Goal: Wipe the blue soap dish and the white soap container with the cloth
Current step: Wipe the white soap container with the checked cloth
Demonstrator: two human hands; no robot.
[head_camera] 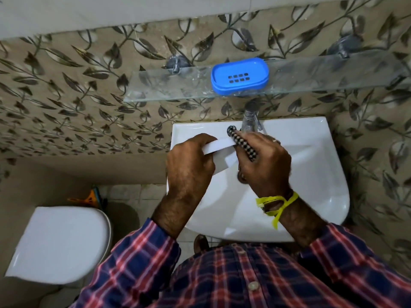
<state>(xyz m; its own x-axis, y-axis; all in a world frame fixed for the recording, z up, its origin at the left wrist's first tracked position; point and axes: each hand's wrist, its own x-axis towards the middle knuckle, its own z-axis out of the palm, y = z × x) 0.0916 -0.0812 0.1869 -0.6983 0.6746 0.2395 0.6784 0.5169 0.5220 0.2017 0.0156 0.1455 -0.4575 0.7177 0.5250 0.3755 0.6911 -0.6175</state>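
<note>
Both hands hold work: left hand [189, 165] white soap container [219, 146], right hand [264, 163] cloth [241, 142].

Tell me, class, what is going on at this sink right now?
A person stands over the white sink. The left hand grips the white soap container, and the right hand holds a checked cloth against it. The blue soap dish sits apart on the glass shelf above the tap, with no hand on it.

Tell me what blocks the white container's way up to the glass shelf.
Nothing visible does. The left hand holds the white container over the sink; the glass shelf is bare left of the blue soap dish.
</note>
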